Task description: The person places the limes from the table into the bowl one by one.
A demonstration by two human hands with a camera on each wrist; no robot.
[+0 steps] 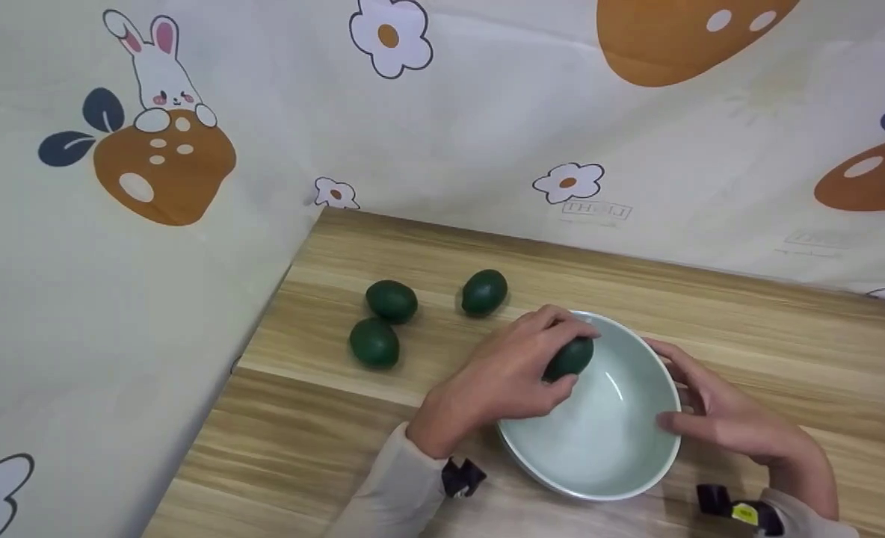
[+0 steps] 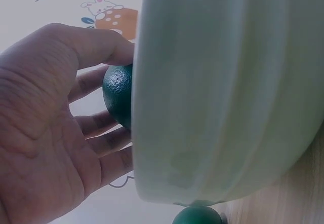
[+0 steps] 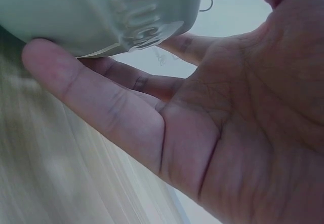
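A dark green egg-shaped fruit with finely pebbled, glossy skin is between the thumb and fingers of my left hand. That hand holds it over the left inner side of a pale green bowl. In the left wrist view, the bowl's wall hides part of the fruit. My right hand grips the bowl's right side, thumb over the rim and fingers along the outside. The right wrist view shows the fingers under the bowl's lower wall, which bears raised lettering.
Left of the bowl, two similar green fruits lie close together on the wood-grain table. Another fruit lies behind the left hand. A patterned cloth backdrop borders the table at the back and left.
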